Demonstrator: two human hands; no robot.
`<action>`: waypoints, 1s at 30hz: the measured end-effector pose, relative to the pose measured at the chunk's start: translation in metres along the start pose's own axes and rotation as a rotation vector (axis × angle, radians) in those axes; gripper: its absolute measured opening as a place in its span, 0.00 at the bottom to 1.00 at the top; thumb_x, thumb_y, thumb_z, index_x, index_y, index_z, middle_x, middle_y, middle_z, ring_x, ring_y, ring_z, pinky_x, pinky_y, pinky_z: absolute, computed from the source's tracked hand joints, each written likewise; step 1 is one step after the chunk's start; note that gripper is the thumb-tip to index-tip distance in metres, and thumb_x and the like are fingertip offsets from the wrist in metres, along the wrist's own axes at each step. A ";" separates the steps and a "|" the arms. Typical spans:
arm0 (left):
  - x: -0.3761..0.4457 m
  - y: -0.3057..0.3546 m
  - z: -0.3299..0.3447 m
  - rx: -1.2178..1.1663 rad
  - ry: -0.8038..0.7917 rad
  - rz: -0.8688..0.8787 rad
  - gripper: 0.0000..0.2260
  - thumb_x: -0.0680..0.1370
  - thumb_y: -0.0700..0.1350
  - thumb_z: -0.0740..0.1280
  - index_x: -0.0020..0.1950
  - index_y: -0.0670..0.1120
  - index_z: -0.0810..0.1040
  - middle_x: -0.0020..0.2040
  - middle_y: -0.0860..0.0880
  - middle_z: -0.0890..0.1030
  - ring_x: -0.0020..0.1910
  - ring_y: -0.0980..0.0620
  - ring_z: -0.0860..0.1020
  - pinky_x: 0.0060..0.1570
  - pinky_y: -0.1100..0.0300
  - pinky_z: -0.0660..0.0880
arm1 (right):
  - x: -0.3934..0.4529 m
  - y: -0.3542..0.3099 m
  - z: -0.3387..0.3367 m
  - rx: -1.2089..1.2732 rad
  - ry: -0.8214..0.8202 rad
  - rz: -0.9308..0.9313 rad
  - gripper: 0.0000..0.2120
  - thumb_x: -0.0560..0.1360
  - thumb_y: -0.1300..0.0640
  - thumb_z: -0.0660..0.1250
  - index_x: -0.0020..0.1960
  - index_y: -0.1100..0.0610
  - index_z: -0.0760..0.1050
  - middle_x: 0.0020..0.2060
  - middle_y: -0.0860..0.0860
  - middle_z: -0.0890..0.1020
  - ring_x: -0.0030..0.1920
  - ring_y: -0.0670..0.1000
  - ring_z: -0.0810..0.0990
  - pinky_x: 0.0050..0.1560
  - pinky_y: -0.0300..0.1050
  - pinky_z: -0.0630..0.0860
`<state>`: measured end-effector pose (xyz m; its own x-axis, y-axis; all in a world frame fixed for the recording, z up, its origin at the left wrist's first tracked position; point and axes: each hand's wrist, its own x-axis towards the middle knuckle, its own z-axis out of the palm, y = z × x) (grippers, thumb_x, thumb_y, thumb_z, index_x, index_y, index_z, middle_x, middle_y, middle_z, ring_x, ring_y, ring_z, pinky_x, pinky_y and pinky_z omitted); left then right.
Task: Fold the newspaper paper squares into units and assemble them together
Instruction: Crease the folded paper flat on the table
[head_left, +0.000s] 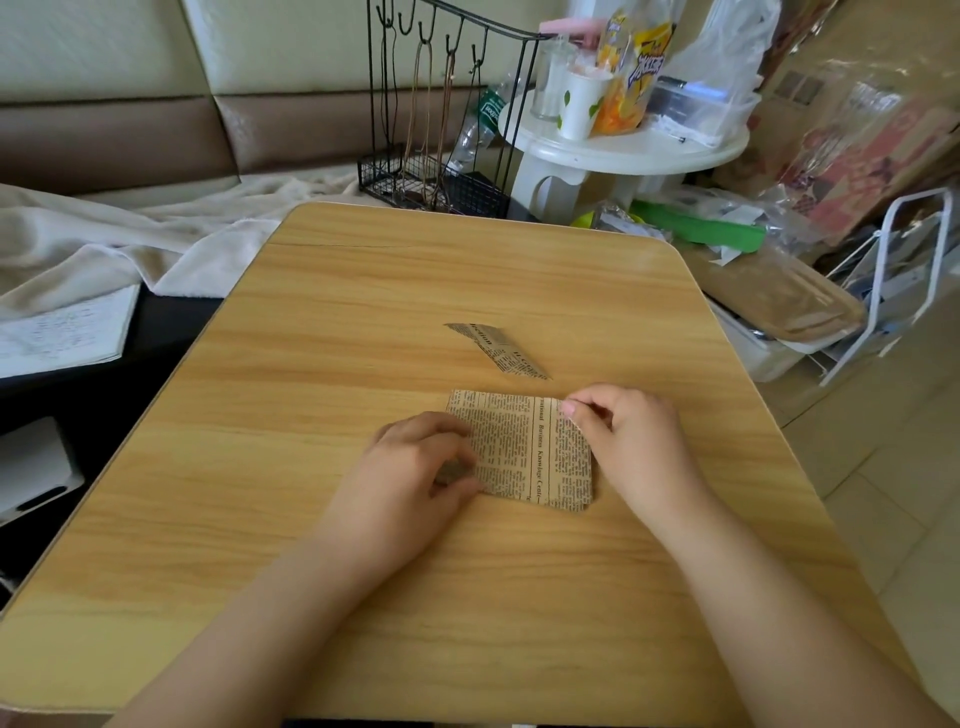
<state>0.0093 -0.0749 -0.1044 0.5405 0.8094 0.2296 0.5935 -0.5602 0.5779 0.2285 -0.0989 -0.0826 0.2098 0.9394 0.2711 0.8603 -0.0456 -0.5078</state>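
Observation:
A brown newspaper-print paper square lies flat on the wooden table, a little right of centre. My left hand covers its left edge with curled fingers that hold the paper there. My right hand pinches the paper's far right corner between thumb and fingertip. Just beyond it lies a folded newspaper unit, a slanted parallelogram shape, touched by neither hand.
Left of the table lie a cream blanket and an open notebook. Behind the table stand a black wire rack and a white round side table with cups and a snack bag. Bags and a white frame crowd the right.

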 end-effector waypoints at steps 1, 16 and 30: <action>-0.001 0.000 0.001 0.004 0.006 -0.003 0.15 0.68 0.57 0.61 0.43 0.49 0.81 0.53 0.51 0.81 0.53 0.51 0.79 0.55 0.48 0.75 | 0.000 0.001 0.000 -0.036 0.040 -0.047 0.04 0.75 0.57 0.70 0.46 0.55 0.84 0.40 0.48 0.83 0.42 0.50 0.78 0.47 0.44 0.73; -0.031 0.042 -0.026 -0.551 0.216 -0.429 0.30 0.68 0.52 0.74 0.65 0.57 0.64 0.60 0.59 0.69 0.54 0.64 0.73 0.47 0.68 0.72 | -0.038 -0.035 -0.053 0.752 -0.065 0.226 0.08 0.78 0.58 0.65 0.41 0.51 0.80 0.34 0.44 0.83 0.34 0.40 0.78 0.36 0.37 0.73; -0.081 0.087 -0.039 -1.413 0.087 -0.584 0.13 0.67 0.41 0.69 0.48 0.34 0.79 0.49 0.36 0.83 0.47 0.43 0.81 0.51 0.51 0.78 | -0.102 -0.055 -0.090 1.032 -0.169 0.166 0.18 0.60 0.45 0.78 0.46 0.52 0.83 0.40 0.52 0.85 0.43 0.46 0.83 0.44 0.37 0.78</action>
<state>-0.0057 -0.1825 -0.0422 0.3747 0.8860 -0.2731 -0.3581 0.4101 0.8388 0.2016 -0.2230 -0.0094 0.1523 0.9866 0.0577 -0.0020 0.0587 -0.9983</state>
